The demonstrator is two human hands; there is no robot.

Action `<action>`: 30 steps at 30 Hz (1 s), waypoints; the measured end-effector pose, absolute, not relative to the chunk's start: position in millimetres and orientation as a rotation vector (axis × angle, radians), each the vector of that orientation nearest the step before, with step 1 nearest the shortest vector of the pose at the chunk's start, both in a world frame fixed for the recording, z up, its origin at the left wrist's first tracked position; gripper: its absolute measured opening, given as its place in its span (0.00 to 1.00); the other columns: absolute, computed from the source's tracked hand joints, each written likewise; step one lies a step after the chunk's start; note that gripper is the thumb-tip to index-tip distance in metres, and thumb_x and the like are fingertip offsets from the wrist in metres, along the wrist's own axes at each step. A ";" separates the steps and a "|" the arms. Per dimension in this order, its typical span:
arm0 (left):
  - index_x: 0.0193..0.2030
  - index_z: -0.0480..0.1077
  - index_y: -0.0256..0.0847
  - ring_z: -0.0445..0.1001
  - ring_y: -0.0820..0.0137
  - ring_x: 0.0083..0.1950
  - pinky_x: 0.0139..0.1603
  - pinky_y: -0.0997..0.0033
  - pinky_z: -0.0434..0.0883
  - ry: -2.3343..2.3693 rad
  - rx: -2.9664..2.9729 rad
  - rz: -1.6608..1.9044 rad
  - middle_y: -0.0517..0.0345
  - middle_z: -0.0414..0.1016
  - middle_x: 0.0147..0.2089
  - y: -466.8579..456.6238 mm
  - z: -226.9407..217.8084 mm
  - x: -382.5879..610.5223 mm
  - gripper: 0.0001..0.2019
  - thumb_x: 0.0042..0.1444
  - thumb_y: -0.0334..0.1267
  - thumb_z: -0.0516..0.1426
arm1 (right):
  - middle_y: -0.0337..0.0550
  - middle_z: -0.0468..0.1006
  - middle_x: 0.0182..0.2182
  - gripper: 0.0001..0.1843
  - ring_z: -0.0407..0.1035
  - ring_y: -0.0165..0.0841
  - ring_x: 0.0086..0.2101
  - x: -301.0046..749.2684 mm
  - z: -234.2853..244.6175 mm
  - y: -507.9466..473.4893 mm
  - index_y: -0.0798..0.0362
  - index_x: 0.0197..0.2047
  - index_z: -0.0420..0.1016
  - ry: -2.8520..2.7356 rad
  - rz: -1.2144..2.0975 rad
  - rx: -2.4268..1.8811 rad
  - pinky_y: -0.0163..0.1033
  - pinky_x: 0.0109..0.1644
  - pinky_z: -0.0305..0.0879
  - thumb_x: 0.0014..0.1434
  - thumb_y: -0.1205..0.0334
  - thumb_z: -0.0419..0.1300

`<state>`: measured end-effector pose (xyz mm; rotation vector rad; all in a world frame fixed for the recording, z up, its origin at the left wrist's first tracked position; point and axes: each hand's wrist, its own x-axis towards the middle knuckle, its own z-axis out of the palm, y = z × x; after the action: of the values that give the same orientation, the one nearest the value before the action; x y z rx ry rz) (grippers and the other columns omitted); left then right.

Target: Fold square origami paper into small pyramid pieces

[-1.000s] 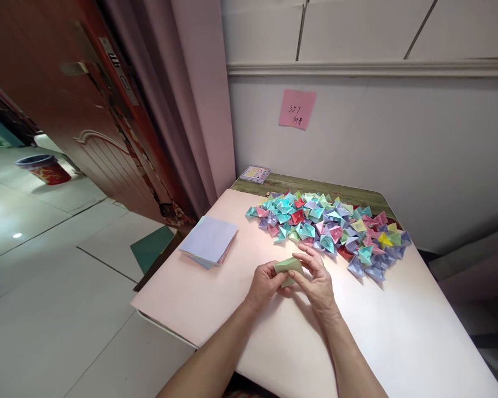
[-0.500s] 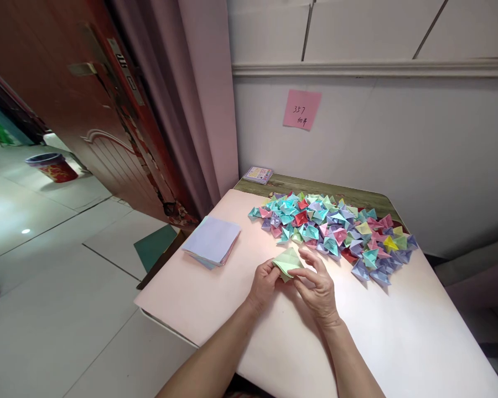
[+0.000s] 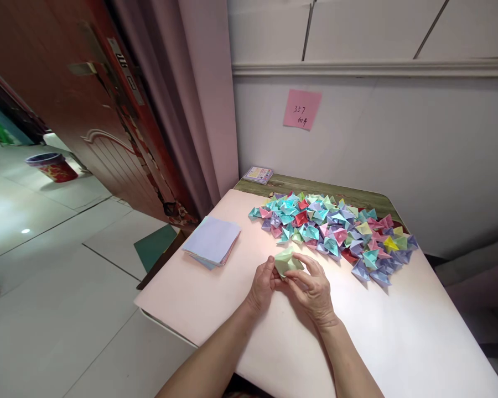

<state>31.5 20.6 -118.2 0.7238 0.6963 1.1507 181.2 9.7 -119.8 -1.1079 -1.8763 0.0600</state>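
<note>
1. Left hand and right hand jointly pinch the green paper piece above the table.
2. Keep creases aligned; press firmly.
3. Folded pile lies at 1 o'clock; paper stack at 10 o'clock.

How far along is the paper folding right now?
Done: a large pile of folded multicoloured paper pieces lies on the pale pink table. In hand: left hand and right hand grip a half-folded light green paper. Left: a stack of flat pastel paper sheets.
</note>
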 end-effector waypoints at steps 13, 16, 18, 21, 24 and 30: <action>0.38 0.75 0.31 0.77 0.64 0.29 0.29 0.69 0.72 0.748 0.795 1.126 0.49 0.78 0.28 16.8 -109.1 30.8 0.27 0.58 0.59 0.54 | 0.42 0.77 0.49 0.24 0.70 0.42 0.52 175.8 -118.2 5.4 0.43 0.57 0.67 -1.911 -0.040 -1.030 0.58 0.62 0.57 0.57 0.69 0.57; 0.37 0.75 0.32 0.75 0.65 0.27 0.29 0.69 0.71 0.736 0.795 1.123 0.50 0.77 0.27 17.3 -109.7 31.9 0.25 0.59 0.57 0.54 | 0.44 0.80 0.46 0.34 0.72 0.41 0.48 174.3 -120.2 4.9 0.46 0.66 0.55 -1.854 -0.044 -1.037 0.59 0.61 0.59 0.57 0.70 0.55; 0.36 0.74 0.32 0.74 0.68 0.26 0.28 0.70 0.70 0.737 0.790 1.121 0.52 0.76 0.26 18.2 -111.7 32.1 0.24 0.59 0.56 0.55 | 0.44 0.80 0.45 0.35 0.72 0.41 0.48 175.1 -120.5 5.3 0.47 0.67 0.53 -1.872 -0.045 -1.045 0.58 0.60 0.59 0.58 0.70 0.55; 0.31 0.73 0.33 0.70 0.72 0.25 0.28 0.73 0.68 0.753 0.760 1.157 0.56 0.73 0.25 19.1 -113.9 32.0 0.22 0.58 0.55 0.57 | 0.41 0.80 0.47 0.24 0.71 0.41 0.51 177.7 -118.5 5.8 0.42 0.57 0.68 -1.977 -0.064 -1.032 0.57 0.61 0.57 0.58 0.69 0.57; 0.34 0.73 0.33 0.71 0.73 0.26 0.29 0.73 0.69 0.742 0.733 1.147 0.56 0.74 0.27 18.8 -112.8 32.0 0.21 0.56 0.54 0.59 | 0.41 0.79 0.49 0.13 0.69 0.43 0.52 179.1 -115.1 5.3 0.43 0.46 0.76 -2.036 -0.070 -1.037 0.56 0.62 0.56 0.56 0.62 0.63; 0.39 0.75 0.34 0.72 0.71 0.31 0.35 0.70 0.72 0.782 0.763 1.149 0.55 0.76 0.33 19.2 -111.4 31.6 0.18 0.50 0.48 0.65 | 0.42 0.80 0.45 0.12 0.70 0.44 0.52 178.9 -113.9 5.3 0.44 0.47 0.76 -1.873 0.021 -1.085 0.58 0.61 0.56 0.59 0.60 0.60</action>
<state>31.6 19.2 -111.4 0.7631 0.7820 1.1491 178.9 5.3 -113.9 -1.0845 -1.8732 0.0211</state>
